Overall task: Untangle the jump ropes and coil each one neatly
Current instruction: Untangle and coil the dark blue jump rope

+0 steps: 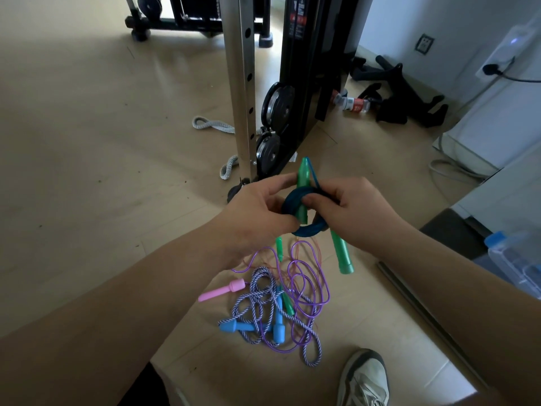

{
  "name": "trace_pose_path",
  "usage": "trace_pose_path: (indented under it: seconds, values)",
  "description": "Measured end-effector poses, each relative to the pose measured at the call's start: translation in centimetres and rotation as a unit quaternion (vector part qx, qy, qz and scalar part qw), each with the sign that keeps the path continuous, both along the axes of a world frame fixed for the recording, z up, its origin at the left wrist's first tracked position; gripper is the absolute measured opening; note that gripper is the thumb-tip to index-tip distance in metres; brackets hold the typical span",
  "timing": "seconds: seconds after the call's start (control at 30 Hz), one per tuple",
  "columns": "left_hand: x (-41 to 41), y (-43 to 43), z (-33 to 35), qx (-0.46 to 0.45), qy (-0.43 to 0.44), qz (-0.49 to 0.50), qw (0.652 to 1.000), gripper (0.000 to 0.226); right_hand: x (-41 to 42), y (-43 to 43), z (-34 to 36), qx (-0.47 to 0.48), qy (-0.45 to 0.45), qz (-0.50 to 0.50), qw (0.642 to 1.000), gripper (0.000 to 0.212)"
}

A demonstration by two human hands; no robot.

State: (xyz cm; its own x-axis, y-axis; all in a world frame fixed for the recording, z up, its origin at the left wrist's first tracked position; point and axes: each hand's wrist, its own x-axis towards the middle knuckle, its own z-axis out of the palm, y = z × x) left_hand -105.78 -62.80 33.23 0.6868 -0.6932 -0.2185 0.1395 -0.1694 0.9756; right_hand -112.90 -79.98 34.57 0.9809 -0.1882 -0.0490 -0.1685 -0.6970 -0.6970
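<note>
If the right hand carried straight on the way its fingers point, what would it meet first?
Probably the left hand, gripping the same dark blue coiled rope just beyond; depth unclear.

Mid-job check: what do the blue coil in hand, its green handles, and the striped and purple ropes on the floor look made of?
The blue coil: probably PVC cord, glossy and slightly translucent. The green handles: hard moulded plastic, translucent sheen. The striped rope: braided fibre, matte, blue-white weave visible. The purple rope: thin vinyl-like cord, shiny, lying in springy loops.
</note>
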Motion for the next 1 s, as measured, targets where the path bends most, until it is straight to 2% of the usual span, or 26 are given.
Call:
trace_pose_path:
  seconds: [0.2,0.23,0.3,0.33,0.4,0.5,0.6,0.7,0.83,1.0]
  values:
    - [-1.2,0.5,1.6,-0.017,-0.006,-0.01,1.0,0.073,-0.4,-0.2,2.2,0.089,-0.002,-0.004,0.996,0.011]
    - [-1.5,0.8,1.7,-0.015,-0.008,-0.016,1.0,0.071,-0.5,-0.3,2.3,0.098,0.009,0.0,0.995,0.026]
    - [-1.8,1.5,1.9,0.003,-0.019,-0.031,0.999,0.068,-0.6,-0.1,2.6,0.095,0.041,0.011,0.995,0.073]
    - [-1.9,1.7,2.0,0.01,-0.028,-0.043,0.999,0.067,-0.7,0.0,2.9,0.088,0.056,0.021,0.994,0.081]
    - [-1.8,1.6,2.3,0.021,-0.054,-0.073,0.996,0.063,-1.0,-0.2,3.8,0.079,0.083,0.04,0.993,0.07]
    - [-1.8,0.6,2.7,0.039,-0.079,-0.089,0.992,0.055,-1.9,-0.9,5.4,0.011,0.098,0.049,0.994,0.051]
    - [-1.8,-0.7,1.9,0.072,-0.167,-0.059,0.982,0.041,-2.5,-1.1,6.0,-0.064,0.093,0.047,0.992,0.038]
    - [-2.4,-1.5,1.1,0.116,-0.266,-0.034,0.956,0.036,-2.6,-0.7,5.5,-0.092,0.072,0.027,0.993,0.027]
    - [-2.6,-1.5,0.5,0.123,-0.355,0.023,0.926,0.036,-2.2,-0.1,4.1,-0.084,0.028,0.006,0.996,0.019]
    - [-0.4,-0.6,-0.4,0.2,-0.44,-0.01,0.875,0.02,-1.0,0.8,2.4,-0.097,0.031,0.022,0.995,0.012]
